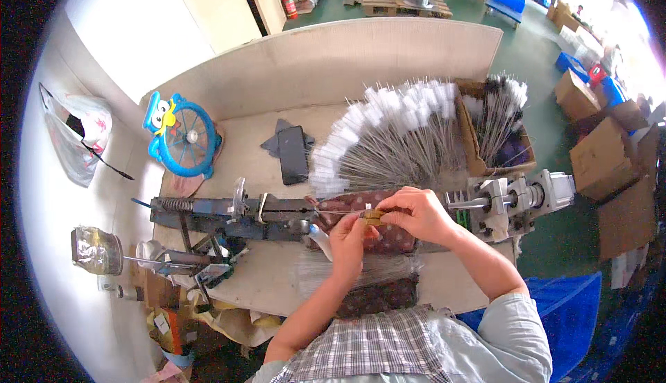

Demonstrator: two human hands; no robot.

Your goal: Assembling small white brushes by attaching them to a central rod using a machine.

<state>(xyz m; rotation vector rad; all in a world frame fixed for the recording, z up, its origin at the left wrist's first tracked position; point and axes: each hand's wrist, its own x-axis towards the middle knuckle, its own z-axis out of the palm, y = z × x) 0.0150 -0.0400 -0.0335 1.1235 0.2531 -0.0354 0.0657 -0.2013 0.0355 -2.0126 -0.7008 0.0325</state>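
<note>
My left hand (346, 244) and my right hand (422, 214) meet over the middle of the bench, fingers closed in pinches. Between their fingertips is a small yellow-brown roll (373, 217), which looks like tape, with a small white piece (368, 207) at its top. Thin wire stems run left from the fingers toward the clamp end of a long dark metal machine (277, 209). Beneath the hands lies a dark red patterned cloth (399, 241). A white tube-like piece (320, 241) stands beside my left hand. The fingers hide part of the roll.
Wire-stemmed brushes (399, 123) with white heads fan out behind the hands. A cardboard box (470, 137) holds more, some dark-tipped. A motor-driven shaft unit (513, 199) sits right. A phone (293, 155) and a blue wheel-shaped fan (186, 137) lie farther left; loose wires (388, 267) lie nearer me.
</note>
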